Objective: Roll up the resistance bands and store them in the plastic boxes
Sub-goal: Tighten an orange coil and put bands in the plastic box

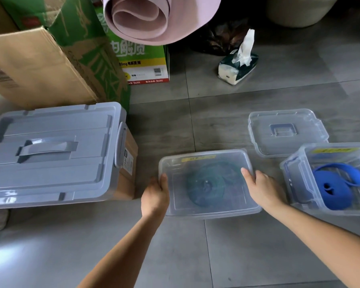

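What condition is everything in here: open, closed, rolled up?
middle box: held on both sides
green band: rolled, inside middle box
left hand: grips middle box
right hand: grips middle box
right box: open
blue band: rolled, inside right box
loose lid: flat on floor
grey bin: lid on
tissue pack: open, tissue sticking out
pink mat: rolled

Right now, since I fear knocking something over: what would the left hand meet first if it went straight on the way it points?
Bare floor first: the left hand, gripping the clear box, points away. Beyond, probably the green and white carton, though depth is unclear.
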`<state>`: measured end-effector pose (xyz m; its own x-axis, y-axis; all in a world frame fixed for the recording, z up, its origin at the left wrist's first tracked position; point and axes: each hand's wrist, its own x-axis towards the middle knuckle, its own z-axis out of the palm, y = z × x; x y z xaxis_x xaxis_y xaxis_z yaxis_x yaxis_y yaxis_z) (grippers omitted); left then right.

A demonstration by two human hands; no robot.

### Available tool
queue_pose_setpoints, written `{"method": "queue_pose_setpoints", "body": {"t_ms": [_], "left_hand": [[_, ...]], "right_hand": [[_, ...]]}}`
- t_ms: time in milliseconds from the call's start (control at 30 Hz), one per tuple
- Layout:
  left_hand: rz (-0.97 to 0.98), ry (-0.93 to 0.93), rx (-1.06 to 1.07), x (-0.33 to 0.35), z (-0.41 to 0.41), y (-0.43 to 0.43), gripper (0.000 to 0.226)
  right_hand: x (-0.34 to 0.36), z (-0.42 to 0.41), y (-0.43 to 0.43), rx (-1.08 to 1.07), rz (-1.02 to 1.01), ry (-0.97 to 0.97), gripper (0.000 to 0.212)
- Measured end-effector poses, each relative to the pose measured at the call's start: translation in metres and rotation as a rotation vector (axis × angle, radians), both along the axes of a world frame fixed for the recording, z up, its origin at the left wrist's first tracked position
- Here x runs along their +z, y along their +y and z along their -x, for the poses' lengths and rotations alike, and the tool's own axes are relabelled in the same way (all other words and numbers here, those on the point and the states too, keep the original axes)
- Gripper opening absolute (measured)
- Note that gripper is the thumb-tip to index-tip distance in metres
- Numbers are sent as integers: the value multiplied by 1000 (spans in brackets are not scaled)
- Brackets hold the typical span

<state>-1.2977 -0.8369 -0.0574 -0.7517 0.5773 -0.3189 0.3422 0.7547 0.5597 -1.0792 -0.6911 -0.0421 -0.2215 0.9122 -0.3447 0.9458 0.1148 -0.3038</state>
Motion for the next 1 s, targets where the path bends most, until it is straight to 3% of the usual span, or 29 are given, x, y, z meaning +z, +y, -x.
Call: {"method": "queue_pose_setpoints", "body": {"t_ms": [267, 400, 467, 533, 700, 800, 900, 1000], "left_hand": [[-34, 165, -25, -2, 25, 36, 48], [112, 279, -62, 0, 27, 45, 44], [115, 448, -175, 5, 27, 47, 39], [116, 600, -371, 5, 31, 48, 51], [304, 536, -579, 14, 43, 55, 59], [493, 321, -658, 47, 48, 75, 54], [511, 225, -692, 80, 55, 101, 37], [418, 246, -855, 99, 45, 109, 43]], "right_hand": [[-7, 28, 28, -17, -14, 70, 59], [-4, 36, 33, 13, -43, -8, 53], [2, 41, 32, 63, -88, -69, 48], [4, 42, 32, 165, -148, -128, 52], [2, 43, 42, 244, -59, -213, 52], [17, 47, 46, 181, 103, -256, 53], [41, 58, 48, 240, 213, -337, 71], [81, 63, 48, 306, 247, -377, 78]]}}
